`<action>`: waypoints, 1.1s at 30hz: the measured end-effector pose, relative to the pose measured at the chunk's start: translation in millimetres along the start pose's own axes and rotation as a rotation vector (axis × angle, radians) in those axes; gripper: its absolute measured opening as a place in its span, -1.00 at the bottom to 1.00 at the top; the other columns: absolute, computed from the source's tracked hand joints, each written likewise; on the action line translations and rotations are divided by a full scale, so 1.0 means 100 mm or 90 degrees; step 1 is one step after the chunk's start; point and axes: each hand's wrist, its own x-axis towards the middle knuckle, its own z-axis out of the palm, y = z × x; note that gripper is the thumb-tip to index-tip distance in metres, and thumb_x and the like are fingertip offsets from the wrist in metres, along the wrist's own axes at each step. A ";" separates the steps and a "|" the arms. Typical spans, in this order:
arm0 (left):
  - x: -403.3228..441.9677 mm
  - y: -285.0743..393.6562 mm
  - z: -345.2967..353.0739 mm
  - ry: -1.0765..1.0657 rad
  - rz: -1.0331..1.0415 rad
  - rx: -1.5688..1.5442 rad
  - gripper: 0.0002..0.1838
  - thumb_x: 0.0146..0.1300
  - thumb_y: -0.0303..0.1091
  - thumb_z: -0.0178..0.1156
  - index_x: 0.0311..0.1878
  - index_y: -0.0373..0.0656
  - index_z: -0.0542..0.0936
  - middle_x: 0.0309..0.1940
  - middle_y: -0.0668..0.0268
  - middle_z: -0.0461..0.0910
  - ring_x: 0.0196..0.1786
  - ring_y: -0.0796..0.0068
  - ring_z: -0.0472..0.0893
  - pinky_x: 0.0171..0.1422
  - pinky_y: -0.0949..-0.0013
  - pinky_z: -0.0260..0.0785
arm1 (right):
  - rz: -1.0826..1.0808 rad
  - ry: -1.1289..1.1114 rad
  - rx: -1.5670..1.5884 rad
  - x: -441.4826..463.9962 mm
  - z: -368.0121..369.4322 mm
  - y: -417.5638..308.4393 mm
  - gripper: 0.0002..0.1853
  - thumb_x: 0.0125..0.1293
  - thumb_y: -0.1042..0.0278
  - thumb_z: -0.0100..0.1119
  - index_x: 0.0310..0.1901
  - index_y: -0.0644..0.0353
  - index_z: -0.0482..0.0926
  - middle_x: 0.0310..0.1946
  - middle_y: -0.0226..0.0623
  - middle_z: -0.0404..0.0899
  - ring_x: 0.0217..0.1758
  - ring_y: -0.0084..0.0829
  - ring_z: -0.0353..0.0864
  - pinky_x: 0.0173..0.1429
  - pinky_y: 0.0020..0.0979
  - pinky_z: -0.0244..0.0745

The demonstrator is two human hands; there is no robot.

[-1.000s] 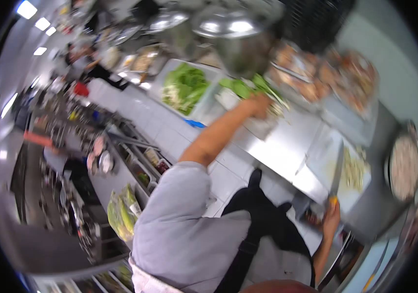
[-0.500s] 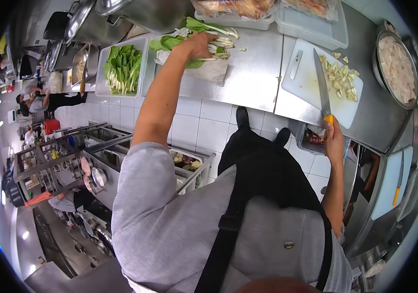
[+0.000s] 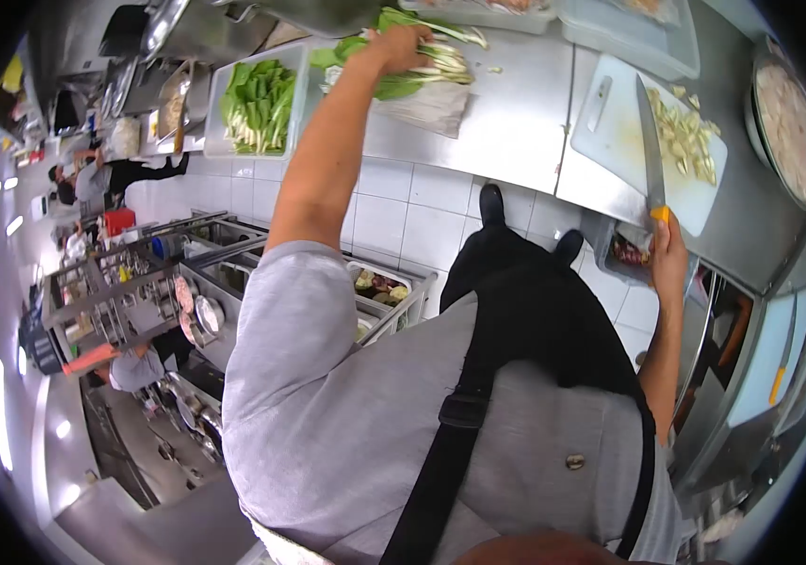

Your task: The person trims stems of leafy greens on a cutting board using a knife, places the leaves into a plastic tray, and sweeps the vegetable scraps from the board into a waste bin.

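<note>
My left hand reaches to the far side of the steel counter, its fingers curled over a bunch of leafy greens with white stalks. Part of the bunch is hidden under the hand, and a pale cloth or paper sheet lies beneath it. My right hand grips the orange handle of a knife. Its long blade points away from me over the white cutting board. Chopped pale pieces, seemingly garlic, lie on the board right of the blade.
A clear tub of greens stands left of my left hand. At the back are plastic containers; a bowl of pale slices sits far right. Below the counter edge is a bin of scraps. Other people work at far left.
The whole view has shifted, so the counter sits higher and further right. My left hand stays at the greens, and my right hand keeps the knife over the board.
</note>
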 end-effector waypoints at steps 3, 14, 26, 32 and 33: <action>-0.10 0.09 0.10 0.042 -0.030 0.055 -0.34 0.18 -0.09 0.45 0.40 0.18 0.57 0.30 0.14 0.62 0.38 0.08 0.55 0.49 -0.45 0.18 | -0.003 -0.035 0.047 0.06 0.00 0.09 -0.49 0.66 0.02 -0.10 0.37 0.23 0.50 -0.16 -0.15 0.64 -0.23 -0.33 0.61 -0.09 -0.30 0.54; -0.49 0.43 0.01 0.062 -0.110 0.046 -0.48 0.29 -0.25 0.17 0.35 0.05 0.60 0.36 0.15 0.56 0.56 -0.06 0.30 0.58 -0.69 -0.41 | -0.051 -0.094 0.160 0.25 0.00 0.42 -0.55 0.69 0.09 -0.08 0.40 0.20 0.46 -0.46 -0.48 0.38 -0.55 -0.66 0.27 -0.48 -0.50 0.22; -0.30 0.70 0.16 0.147 -0.091 0.103 -0.46 0.38 -0.24 0.18 0.43 0.05 0.47 0.35 0.15 0.52 0.56 -0.06 0.30 0.55 -0.73 -0.38 | -0.123 -0.045 0.090 0.32 0.04 0.51 -0.56 0.69 0.16 -0.09 0.41 0.23 0.45 -0.41 -0.39 0.44 -0.51 -0.58 0.33 -0.42 -0.45 0.31; -0.61 0.61 -0.10 0.406 -0.110 0.057 -0.58 0.44 -0.28 0.16 0.28 -0.23 0.43 0.27 0.11 0.55 0.58 -0.02 0.27 0.54 -0.72 -0.41 | -0.122 -0.047 0.085 0.23 0.01 0.48 -0.56 0.70 0.10 -0.12 0.39 0.20 0.45 -0.53 -0.45 0.37 -0.59 -0.63 0.32 -0.52 -0.47 0.24; -0.69 0.61 -0.21 0.468 -0.105 0.011 -0.59 0.45 -0.30 0.14 0.27 -0.25 0.42 0.21 0.08 0.58 0.58 -0.01 0.28 0.55 -0.71 -0.42 | -0.155 -0.036 0.085 0.25 0.04 0.51 -0.55 0.70 0.10 -0.12 0.39 0.19 0.44 -0.53 -0.44 0.38 -0.59 -0.63 0.32 -0.53 -0.47 0.24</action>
